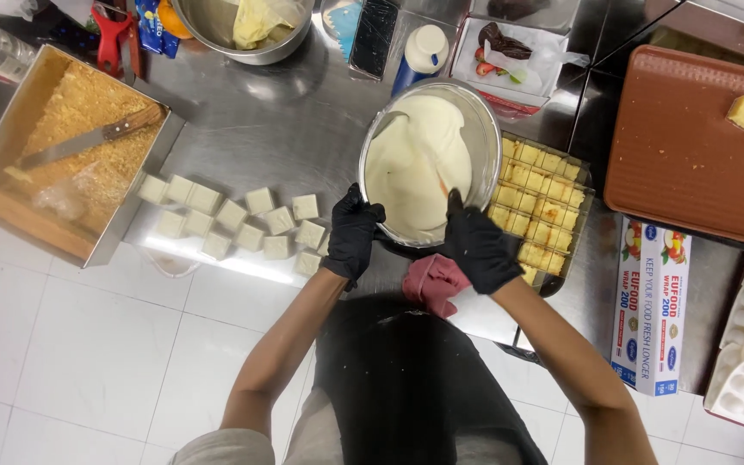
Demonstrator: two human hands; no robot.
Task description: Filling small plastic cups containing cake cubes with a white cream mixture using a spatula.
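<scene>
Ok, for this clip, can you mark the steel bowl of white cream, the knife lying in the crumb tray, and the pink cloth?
steel bowl of white cream (484,116), head view, on the bare inner wall at the right.
knife (66,146), head view, on the middle of the blade.
pink cloth (432,282), head view, on its middle fold.

Bare steel counter (277,129) is lying open between the crumb tray (10,138) and the tilted cream bowl (486,129); white cake cubes (234,226) are crowding its front edge, while the dish of yellow cake squares (537,194) and brown tray (673,155) are blocking the right
</scene>
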